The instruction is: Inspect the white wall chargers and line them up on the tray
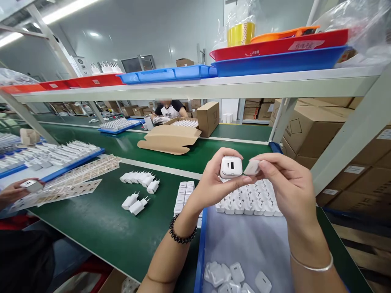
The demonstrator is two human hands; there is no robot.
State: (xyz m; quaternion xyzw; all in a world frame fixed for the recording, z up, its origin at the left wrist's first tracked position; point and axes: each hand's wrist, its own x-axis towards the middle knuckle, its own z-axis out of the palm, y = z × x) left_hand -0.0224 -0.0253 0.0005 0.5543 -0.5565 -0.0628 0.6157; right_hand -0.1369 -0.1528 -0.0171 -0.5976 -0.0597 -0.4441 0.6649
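My left hand (207,185) grips a white plug charger (231,167), its face with two dark port slots turned toward me. Between the thumb and fingers of my right hand (287,189) is a small white square cover (252,167), close beside the charger's right side. Whether the two touch is hard to tell. Below my hands is a blue-rimmed tray (200,252) lined with pale sheeting. Rows of white chargers (249,201) stand at its far end, partly hidden by my hands. Several loose white square covers (224,276) lie at its near end.
Several white plug chargers (137,203) lie on the green table (100,228), with white blocks (184,197) beside the tray. At left, a co-worker's hand (18,193) holds a charger near sticker sheets (79,179). Ahead are flattened cardboard (169,138), another person (169,112) and an overhead shelf (183,89).
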